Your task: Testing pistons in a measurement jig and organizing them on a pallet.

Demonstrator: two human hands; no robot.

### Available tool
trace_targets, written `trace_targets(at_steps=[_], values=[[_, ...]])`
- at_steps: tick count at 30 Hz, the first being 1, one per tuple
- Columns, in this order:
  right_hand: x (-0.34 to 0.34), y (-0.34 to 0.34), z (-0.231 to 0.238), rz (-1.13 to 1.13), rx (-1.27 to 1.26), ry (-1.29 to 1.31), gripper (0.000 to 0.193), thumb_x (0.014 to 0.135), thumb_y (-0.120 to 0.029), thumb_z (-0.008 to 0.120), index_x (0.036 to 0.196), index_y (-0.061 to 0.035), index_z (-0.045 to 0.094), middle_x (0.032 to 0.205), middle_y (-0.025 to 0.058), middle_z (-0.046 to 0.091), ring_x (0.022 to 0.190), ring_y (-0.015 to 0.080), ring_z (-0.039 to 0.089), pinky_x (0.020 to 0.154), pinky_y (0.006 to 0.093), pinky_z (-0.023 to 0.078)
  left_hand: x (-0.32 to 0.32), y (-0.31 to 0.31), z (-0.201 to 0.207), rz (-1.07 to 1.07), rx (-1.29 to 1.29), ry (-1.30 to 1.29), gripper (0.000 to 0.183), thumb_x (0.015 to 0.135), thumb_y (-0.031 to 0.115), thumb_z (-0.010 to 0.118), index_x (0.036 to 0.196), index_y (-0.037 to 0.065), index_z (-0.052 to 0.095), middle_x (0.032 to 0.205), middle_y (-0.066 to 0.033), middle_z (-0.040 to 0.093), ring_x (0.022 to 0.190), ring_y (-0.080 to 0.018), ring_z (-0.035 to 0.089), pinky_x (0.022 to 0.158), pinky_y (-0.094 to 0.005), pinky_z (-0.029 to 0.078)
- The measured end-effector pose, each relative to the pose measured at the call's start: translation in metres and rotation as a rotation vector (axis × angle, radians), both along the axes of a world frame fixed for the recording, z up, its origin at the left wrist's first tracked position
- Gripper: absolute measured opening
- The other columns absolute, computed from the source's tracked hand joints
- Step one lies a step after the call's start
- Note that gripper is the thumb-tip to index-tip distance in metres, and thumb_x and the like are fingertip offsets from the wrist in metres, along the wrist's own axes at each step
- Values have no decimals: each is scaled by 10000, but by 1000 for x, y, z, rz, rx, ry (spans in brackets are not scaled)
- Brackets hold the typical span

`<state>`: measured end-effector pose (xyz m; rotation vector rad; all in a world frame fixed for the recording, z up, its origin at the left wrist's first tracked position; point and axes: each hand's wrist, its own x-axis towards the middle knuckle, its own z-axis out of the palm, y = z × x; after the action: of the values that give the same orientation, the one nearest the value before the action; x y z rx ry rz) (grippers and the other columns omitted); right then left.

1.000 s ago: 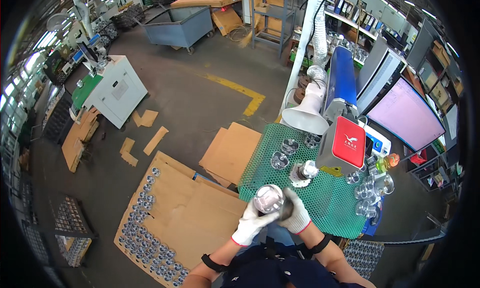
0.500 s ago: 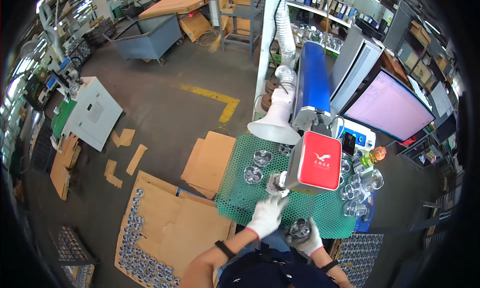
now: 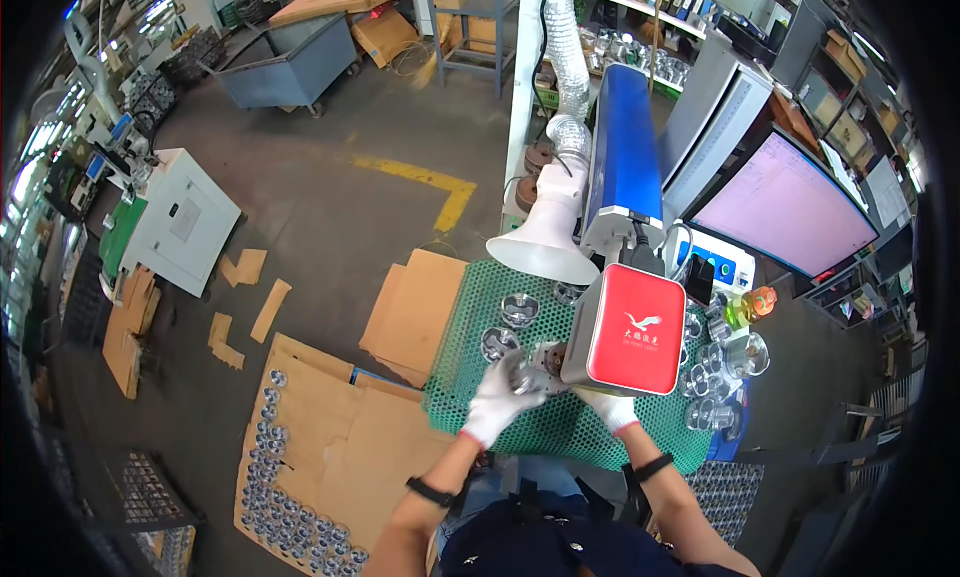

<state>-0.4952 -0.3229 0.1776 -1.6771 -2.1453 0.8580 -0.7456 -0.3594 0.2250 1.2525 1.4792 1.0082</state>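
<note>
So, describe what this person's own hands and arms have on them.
The left hand and right hand wear white, knit-looking gloves with thin reddish trim at the cuffs. The forearms are bare except for a dark band on the left and another on the right. No cables show on them.

Two pistons [image 3: 519,311] sit on the left rear of the mat [image 3: 570,439]; the left hand [image 3: 496,403] is over its left front, the right hand [image 3: 612,409] over its middle front — partly under the machine head [image 3: 632,329] overhanging it. Along its right edge stand more parts [image 3: 708,371] and a bottle [image 3: 752,307]; behind these, a monitor [image 3: 790,205]. Left of the mat lies a cardboard sheet [image 3: 370,432] — small workpieces [image 3: 300,522] on its far-left and front edges.
</note>
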Motion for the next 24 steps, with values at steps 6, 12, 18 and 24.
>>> trace_targets(at_steps=[6, 12, 18, 24], values=[[-29, 24, -33, -33, -166, 718, 452, 1037, -330, 470, 1440, -127, 434, 1449, 104, 495, 1304, 286, 496, 1097, 434, 419, -101, -138, -33, 239, -319, -89, 935, 613, 57, 872, 1419, -60, 413, 1070, -154, 692, 974, -234, 680, 917, -345, 546], [-39, 34, -22, 79, -4, 258, 680, 857, -282, 674, 1449, -91, 400, 1409, 171, 488, 1281, 350, 494, 1088, 440, 412, -142, -245, -107, 504, -601, -285, 963, 606, 30, 899, 1422, -58, 394, 1091, -146, 667, 1010, -215, 665, 886, -328, 563], [-41, 37, 4, 88, 32, 23, 857, 723, -242, 760, 1462, -59, 367, 1371, 234, 486, 1269, 400, 487, 1082, 455, 403, -103, -213, -47, 415, -617, -283, 995, 584, 27, 915, 1427, -45, 392, 1193, -147, 615, 1001, -222, 651, 893, -334, 548], [-52, 50, -20, 255, 590, -115, 629, 701, -283, 768, 1247, -44, 565, 1221, 230, 533, 1105, 396, 550, 945, 480, 463, -98, -210, -11, 402, -550, -324, 974, 595, 75, 922, 1412, -55, 409, 1218, -155, 596, 1108, -226, 605, 948, -331, 517]])
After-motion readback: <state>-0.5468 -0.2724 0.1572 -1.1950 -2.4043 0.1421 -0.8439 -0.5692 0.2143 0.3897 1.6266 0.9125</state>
